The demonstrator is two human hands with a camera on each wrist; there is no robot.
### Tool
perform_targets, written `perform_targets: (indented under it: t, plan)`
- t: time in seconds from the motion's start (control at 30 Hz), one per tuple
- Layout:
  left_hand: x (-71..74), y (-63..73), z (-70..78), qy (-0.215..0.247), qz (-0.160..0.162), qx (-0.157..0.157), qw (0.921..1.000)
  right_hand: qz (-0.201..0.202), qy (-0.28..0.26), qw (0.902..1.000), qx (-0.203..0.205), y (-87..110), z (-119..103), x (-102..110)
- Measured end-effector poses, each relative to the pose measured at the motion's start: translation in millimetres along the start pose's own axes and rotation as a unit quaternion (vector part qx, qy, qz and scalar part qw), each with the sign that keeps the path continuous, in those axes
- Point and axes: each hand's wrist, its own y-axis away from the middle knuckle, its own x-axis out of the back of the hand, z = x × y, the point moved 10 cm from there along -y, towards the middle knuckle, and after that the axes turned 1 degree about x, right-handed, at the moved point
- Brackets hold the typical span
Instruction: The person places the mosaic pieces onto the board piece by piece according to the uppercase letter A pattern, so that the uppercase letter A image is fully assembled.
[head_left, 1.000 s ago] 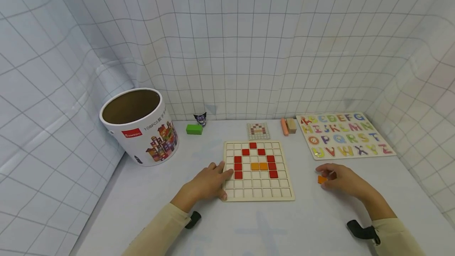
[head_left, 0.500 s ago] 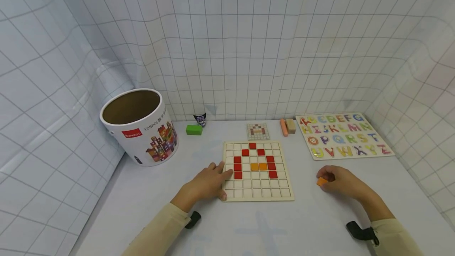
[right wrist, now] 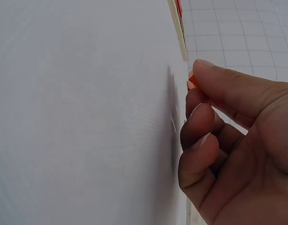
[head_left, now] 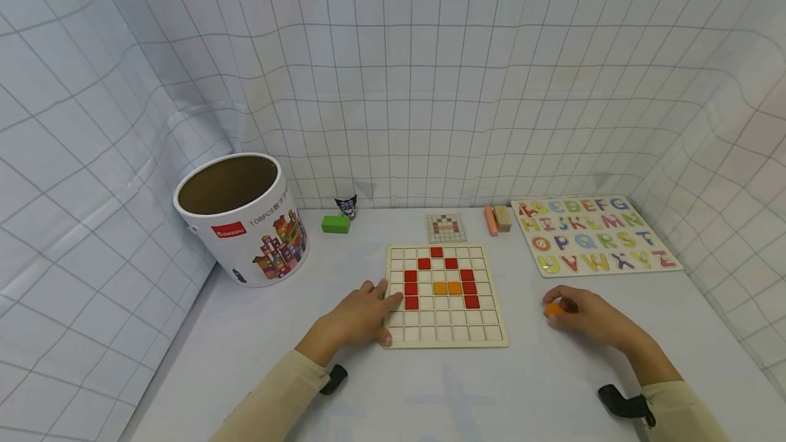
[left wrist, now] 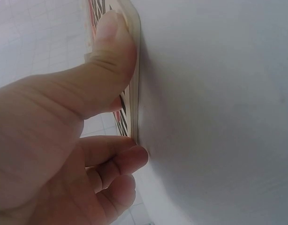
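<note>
A square wooden grid board (head_left: 454, 336) lies on the table, with red tiles (head_left: 411, 288) in an arch-like pattern and two orange tiles (head_left: 447, 288) side by side in it. My left hand (head_left: 359, 316) rests at the board's left edge, index finger on its surface. In the left wrist view the thumb (left wrist: 109, 51) lies over the board's rim, the other fingers loosely bent beside it. To the right of the board, my right hand (head_left: 586, 312) pinches an orange tile (head_left: 553, 309) between thumb and fingers, close over the table. In the right wrist view that tile is mostly hidden by the thumb.
Behind the board lies a small pattern card (head_left: 446, 228). A wooden alphabet board (head_left: 589, 234) is at the back right, near an orange stick (head_left: 491, 219) and a beige block (head_left: 503, 218). A large bucket (head_left: 264, 237), a green block (head_left: 336, 224) and a small figure (head_left: 346, 206) stand left.
My right hand has picked up the orange tile, and its fingers have turned it so it now shows less. The left hand stays on the board's edge.
</note>
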Motion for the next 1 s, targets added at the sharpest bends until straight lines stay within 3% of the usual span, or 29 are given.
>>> perform_targets:
  t: [0.37,0.6,0.77,1.0]
  plan:
    - [1.5,0.7,-0.6,0.008,0.003,0.005,1.0000,0.003,-0.048,0.9988,-0.009,-2.5,-5.5,3.6]
    - [1.2,0.0,-0.8,0.001,0.002,0.003,1.0000,0.001,-0.072,0.9972,0.019,-14.4,-19.9,0.5]
    - [0.5,0.3,-3.0,0.000,0.001,0.004,1.0000,-0.004,-0.119,0.9925,0.027,-36.2,-45.5,-12.5]
    - [3.1,2.0,1.0,-0.002,0.001,0.001,1.0000,-0.023,-0.174,0.9827,0.059,-73.1,-96.5,-53.3]
